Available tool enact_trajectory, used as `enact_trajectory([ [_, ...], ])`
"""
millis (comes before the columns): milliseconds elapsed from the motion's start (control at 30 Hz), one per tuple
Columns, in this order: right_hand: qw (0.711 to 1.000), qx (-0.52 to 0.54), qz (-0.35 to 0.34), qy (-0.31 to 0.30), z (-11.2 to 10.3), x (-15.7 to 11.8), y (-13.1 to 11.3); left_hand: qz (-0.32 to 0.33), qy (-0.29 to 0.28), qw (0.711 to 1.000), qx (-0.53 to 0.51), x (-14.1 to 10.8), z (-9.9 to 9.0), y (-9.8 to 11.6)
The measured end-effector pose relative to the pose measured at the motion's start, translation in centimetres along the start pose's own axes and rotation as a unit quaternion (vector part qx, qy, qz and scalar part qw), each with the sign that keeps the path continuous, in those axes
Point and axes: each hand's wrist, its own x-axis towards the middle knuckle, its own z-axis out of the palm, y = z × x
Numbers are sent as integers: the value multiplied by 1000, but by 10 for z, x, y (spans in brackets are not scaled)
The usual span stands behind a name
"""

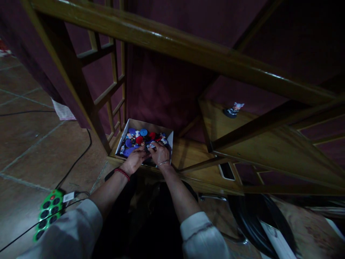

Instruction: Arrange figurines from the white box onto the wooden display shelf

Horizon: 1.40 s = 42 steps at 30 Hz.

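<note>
A white-walled cardboard box (170, 142) sits on the low wooden shelf, filled with small figurines and round blue, purple and red bases. Over its front part, my right hand (161, 154) is closed with thumb and fingers round a small figurine (151, 145) that has pale hair and a dark base. Against the left side of that dark base are the fingertips of my left hand (135, 160), bent and close together. My fingers partly hide the figurine and the contents below it.
Another figurine (234, 109) stands on a higher wooden shelf (215, 124) at right. A phone (226, 171) lies on the low shelf (188, 153). Wooden rails (183, 43) cross above my hands. On the floor at left is a green power strip (49, 212) with cables; a black stool (258, 223) is at right.
</note>
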Motion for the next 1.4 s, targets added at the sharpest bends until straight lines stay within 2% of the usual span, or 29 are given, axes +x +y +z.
enact_trajectory([
  [300, 994, 90, -53, -11, -1, 3, 5, 4, 10, 1000, -12, 0, 1, -1],
  [567, 989, 132, -64, -10, -2, 2, 11, -6, 9, 1000, 0, 0, 2, 0],
  [933, 991, 114, -75, 4, -4, 2, 9, -7, 6, 1000, -6, 1, 0, -2],
  [1100, 993, 99, -57, -5, -7, 1, 4, -1, -16, 1000, 1, 3, -3, -3],
  [1400, 999, 47, -25, -12, -7, 0, 0, 3, -17, 1000, 10, 0, 0, -2],
])
